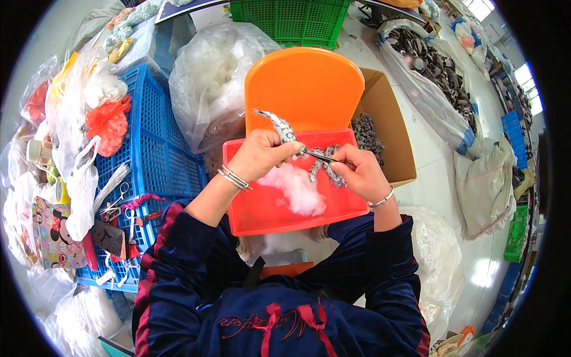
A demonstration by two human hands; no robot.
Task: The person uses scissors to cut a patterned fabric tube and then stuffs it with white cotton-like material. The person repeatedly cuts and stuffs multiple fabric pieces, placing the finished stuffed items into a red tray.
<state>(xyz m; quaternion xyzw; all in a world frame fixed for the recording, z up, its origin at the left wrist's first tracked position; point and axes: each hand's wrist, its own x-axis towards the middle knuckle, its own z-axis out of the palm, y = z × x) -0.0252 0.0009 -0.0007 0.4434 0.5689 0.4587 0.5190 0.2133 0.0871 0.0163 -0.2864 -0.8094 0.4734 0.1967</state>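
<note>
My left hand (259,156) pinches a curved, grey-and-white patterned fabric piece (279,125) near its lower end, and the narrow tip points up and left. Between the fingers of my right hand (361,174) is a slim dark tool (318,156), like tweezers. Its far end meets the fabric at my left fingertips; whether it goes inside is hidden. Below both hands lies a red plastic tray (256,217). White fluffy stuffing (303,193) sits in its middle, and more grey patterned fabric pieces (318,172) lie at its right, partly under my right hand.
An orange chair (304,89) stands behind the tray. Left of it are a clear bag of stuffing (217,77) and blue crates (157,137) with scissors (119,196). Right are a cardboard box (389,119) of grey pieces and a large sack (410,71). A green crate (285,18) is beyond.
</note>
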